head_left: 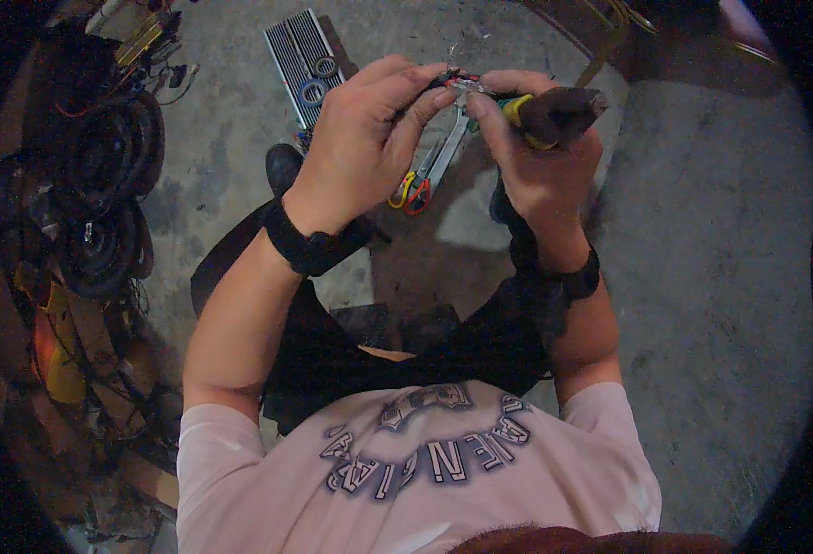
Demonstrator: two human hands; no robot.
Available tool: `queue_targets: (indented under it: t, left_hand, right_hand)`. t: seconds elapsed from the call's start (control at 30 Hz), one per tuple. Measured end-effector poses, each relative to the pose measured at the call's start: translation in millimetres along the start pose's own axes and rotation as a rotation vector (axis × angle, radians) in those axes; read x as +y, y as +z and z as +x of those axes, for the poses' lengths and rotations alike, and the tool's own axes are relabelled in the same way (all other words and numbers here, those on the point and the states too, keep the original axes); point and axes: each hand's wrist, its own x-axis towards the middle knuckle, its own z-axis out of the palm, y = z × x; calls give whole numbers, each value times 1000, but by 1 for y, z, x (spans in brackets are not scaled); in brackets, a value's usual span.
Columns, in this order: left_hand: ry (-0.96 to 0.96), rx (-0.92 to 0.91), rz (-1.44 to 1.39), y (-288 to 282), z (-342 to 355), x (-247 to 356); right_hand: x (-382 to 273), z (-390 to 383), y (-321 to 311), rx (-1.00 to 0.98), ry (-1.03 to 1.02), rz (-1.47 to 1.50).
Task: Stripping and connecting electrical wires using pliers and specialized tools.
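Both my hands meet over the floor at the upper middle, around thin red and dark wires (463,81) with silvery bits. My left hand (356,143) is closed, pinching the wires between thumb and fingers. The thumb and forefinger of my right hand (554,175) meet the other end of the wires. In that same hand lies a dark-headed tool (563,115) with yellow and green grips, which looks like pliers; its jaws point right. Below the wires, scissors (436,166) with silver blades and yellow and orange handles lie on the floor.
A silver finned metal box (293,60) lies beyond my left hand, with blue-grey rings (314,91) on it. Round black speakers (111,148) and tangled cables (148,55) crowd the left side. The concrete floor (711,231) extends to the right.
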Motion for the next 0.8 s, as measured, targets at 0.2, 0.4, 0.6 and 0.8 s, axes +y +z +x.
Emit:
queue_targets:
  t: [0.2, 0.4, 0.6, 0.8]
  left_hand:
    - [6, 20, 23, 2, -1, -1]
    - [45, 82, 47, 3, 0, 2]
    - [24, 95, 68, 4, -2, 0]
    - [-10, 117, 59, 2, -5, 2]
  right_hand:
    - [5, -2, 4, 30, 83, -12]
    - [-4, -9, 13, 94, 174, 102]
    - [-2, -11, 18, 96, 50, -17]
    - [1, -7, 13, 19, -187, -58]
